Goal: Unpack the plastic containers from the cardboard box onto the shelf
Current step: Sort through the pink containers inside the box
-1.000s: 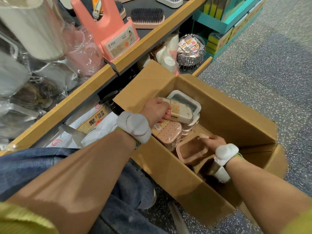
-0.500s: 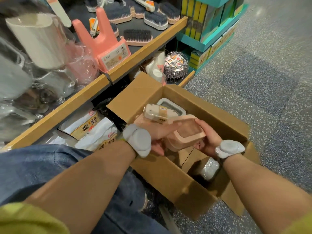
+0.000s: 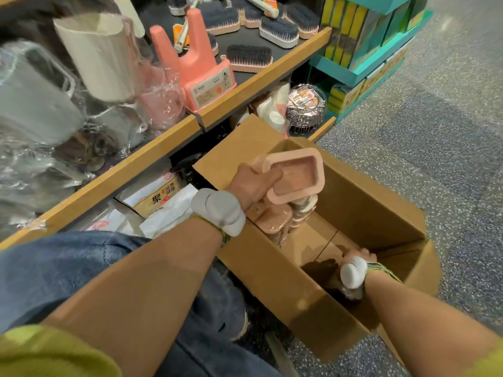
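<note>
My left hand (image 3: 251, 183) grips a pink rectangular plastic container (image 3: 296, 175) by its near edge and holds it above the far end of the open cardboard box (image 3: 367, 210) on the floor. More pink containers (image 3: 275, 223) are stacked inside the box below it. Down in the near right corner of the box is my right hand (image 3: 358, 254); its fingers are hidden behind the wrist band, so what it touches cannot be seen. The wooden-edged shelf (image 3: 152, 159) runs along the left.
The upper shelf carries a pink stand (image 3: 201, 74), brushes (image 3: 249, 57) and wrapped clear jugs (image 3: 40, 104). The lower shelf holds white bags (image 3: 163, 205) and a wire basket (image 3: 306, 108). A teal display (image 3: 362, 50) stands at the far right. My blue-jeaned knee (image 3: 68, 268) is beside the box.
My left hand has taken over the pink container and raised it toward the shelf. My right hand let go of it and went down into the near right corner of the box.
</note>
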The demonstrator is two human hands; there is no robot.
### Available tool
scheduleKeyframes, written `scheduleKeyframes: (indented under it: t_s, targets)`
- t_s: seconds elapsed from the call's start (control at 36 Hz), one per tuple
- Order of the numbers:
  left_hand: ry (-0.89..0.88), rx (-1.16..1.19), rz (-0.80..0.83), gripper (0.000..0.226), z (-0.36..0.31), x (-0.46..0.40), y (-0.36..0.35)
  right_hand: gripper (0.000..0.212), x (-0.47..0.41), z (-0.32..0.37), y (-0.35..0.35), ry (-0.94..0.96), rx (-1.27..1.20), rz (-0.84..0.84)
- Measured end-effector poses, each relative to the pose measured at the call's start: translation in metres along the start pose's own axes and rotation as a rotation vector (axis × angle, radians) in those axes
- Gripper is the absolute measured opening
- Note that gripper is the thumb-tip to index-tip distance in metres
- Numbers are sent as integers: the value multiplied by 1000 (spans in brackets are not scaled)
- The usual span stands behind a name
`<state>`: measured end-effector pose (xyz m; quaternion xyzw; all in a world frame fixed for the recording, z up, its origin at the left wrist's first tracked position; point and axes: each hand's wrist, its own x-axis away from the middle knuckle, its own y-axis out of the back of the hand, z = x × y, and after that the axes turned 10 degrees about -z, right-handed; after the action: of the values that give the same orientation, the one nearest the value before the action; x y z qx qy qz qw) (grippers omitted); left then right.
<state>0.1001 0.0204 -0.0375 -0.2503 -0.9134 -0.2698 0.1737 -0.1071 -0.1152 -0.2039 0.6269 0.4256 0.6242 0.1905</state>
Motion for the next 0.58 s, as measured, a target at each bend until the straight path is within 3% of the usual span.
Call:
scheduleKeyframes:
  t_s: [0.06, 0.08, 0.17, 0.25, 0.39, 0.5, 0.58]
  targets:
    - [20, 22, -50, 68, -2, 1, 1, 48, 1, 4, -5, -62, 78, 26]
    - [20, 48, -63, 73, -3, 1, 1, 50, 2, 7, -8, -75, 97, 34]
    - [39, 95, -75, 59, 1, -4, 1, 44, 9, 5, -15, -77, 114, -33]
    - [44, 116, -76, 48, 4, -7, 2, 46, 13, -4, -18, -29, 57, 3]
    - [32, 49, -99, 67, 6, -11, 1, 46, 21, 1, -16, -47, 112, 9]
    - [37, 47, -102, 63, 6, -14, 1, 46, 27, 2, -9, -51, 137, 5]
    - [51, 84, -105, 59, 5, -13, 3, 43, 22, 6, -3, -82, 15, -20]
